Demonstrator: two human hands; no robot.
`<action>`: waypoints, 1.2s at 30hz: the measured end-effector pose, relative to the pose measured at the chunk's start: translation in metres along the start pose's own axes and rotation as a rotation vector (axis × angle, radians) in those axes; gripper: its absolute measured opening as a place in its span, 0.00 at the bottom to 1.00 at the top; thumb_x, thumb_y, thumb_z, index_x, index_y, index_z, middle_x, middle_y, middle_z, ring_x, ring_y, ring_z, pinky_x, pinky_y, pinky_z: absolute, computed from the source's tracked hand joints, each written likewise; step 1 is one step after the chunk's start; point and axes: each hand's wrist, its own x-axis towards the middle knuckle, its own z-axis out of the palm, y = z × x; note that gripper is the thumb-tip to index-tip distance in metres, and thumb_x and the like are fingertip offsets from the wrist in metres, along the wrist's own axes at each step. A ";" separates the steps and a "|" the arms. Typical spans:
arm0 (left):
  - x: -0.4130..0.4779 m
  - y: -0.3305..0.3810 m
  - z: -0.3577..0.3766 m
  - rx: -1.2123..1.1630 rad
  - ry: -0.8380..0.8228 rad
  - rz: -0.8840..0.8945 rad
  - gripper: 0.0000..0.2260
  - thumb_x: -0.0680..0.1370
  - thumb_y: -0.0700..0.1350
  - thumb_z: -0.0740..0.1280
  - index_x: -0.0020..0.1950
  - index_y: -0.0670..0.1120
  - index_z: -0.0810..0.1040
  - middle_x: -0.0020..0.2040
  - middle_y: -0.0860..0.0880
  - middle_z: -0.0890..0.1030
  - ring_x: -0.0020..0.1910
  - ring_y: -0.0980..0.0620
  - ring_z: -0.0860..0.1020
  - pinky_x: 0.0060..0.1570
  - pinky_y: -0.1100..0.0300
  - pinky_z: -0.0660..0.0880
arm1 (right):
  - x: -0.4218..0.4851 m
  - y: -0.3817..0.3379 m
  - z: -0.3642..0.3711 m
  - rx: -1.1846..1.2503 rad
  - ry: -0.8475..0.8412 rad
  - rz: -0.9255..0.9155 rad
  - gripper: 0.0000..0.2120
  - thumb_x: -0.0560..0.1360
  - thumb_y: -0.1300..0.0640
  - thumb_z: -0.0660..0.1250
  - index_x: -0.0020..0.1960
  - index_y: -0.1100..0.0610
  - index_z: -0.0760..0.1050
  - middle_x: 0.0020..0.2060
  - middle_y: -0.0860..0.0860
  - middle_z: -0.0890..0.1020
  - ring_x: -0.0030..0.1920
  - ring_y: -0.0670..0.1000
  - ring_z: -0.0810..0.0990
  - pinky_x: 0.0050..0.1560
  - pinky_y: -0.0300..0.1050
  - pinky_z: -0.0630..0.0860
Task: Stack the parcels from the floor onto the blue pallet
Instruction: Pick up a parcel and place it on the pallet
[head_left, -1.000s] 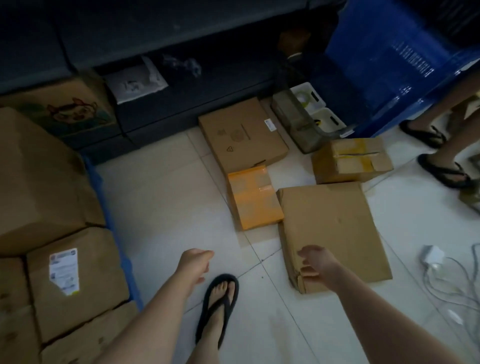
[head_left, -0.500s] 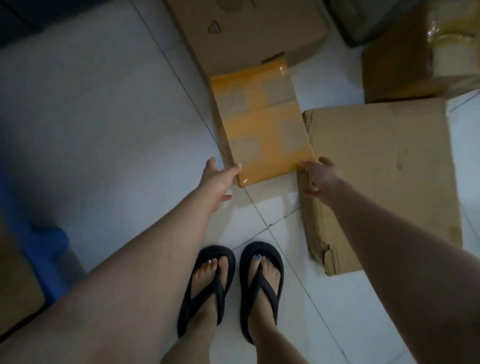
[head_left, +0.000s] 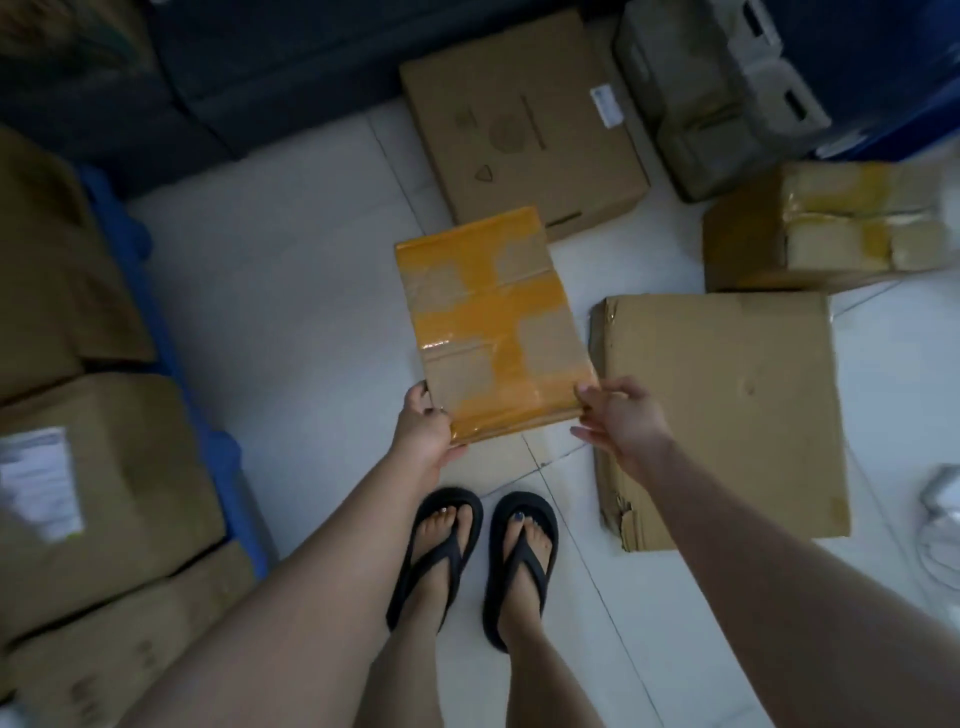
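A flat parcel wrapped in orange tape (head_left: 493, 322) is lifted off the floor in front of me. My left hand (head_left: 423, 426) grips its near left corner and my right hand (head_left: 618, 415) grips its near right corner. The blue pallet (head_left: 171, 353) lies at the left, showing only as a blue edge under stacked cardboard parcels (head_left: 98, 493). On the floor remain a large flat brown parcel (head_left: 727, 410) at the right, a brown box (head_left: 524, 119) beyond, and a taped box (head_left: 831, 234) at the far right.
My feet in black sandals (head_left: 472, 556) stand on the white tiled floor. A grey concrete block (head_left: 706, 98) and a blue crate (head_left: 883, 67) sit at the back right. White cables (head_left: 940, 519) lie at the right edge. Dark shelving runs along the back.
Both hands reached down to the orange-taped parcel, took hold of its near corners and raised it off the floor. My view pulled back and the pallet stack came into view at the left.
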 end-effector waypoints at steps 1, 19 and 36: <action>-0.022 0.005 -0.012 -0.046 0.029 0.006 0.21 0.81 0.37 0.54 0.72 0.53 0.61 0.67 0.48 0.71 0.61 0.46 0.72 0.53 0.49 0.74 | -0.026 -0.004 0.005 -0.005 -0.017 -0.004 0.11 0.73 0.59 0.71 0.51 0.57 0.71 0.43 0.56 0.77 0.44 0.55 0.77 0.35 0.45 0.82; -0.192 0.012 -0.299 -0.415 0.454 0.063 0.22 0.82 0.36 0.52 0.75 0.50 0.60 0.72 0.45 0.66 0.68 0.40 0.68 0.61 0.46 0.70 | -0.280 0.027 0.210 -0.308 -0.285 -0.007 0.09 0.74 0.61 0.70 0.50 0.58 0.71 0.43 0.58 0.78 0.49 0.57 0.79 0.50 0.53 0.80; -0.168 -0.068 -0.412 -0.649 0.610 -0.115 0.21 0.77 0.32 0.59 0.71 0.36 0.65 0.69 0.35 0.70 0.52 0.42 0.75 0.50 0.54 0.74 | -0.309 0.095 0.361 -0.904 -0.525 -0.024 0.08 0.78 0.62 0.58 0.48 0.52 0.72 0.49 0.54 0.79 0.47 0.54 0.79 0.45 0.47 0.79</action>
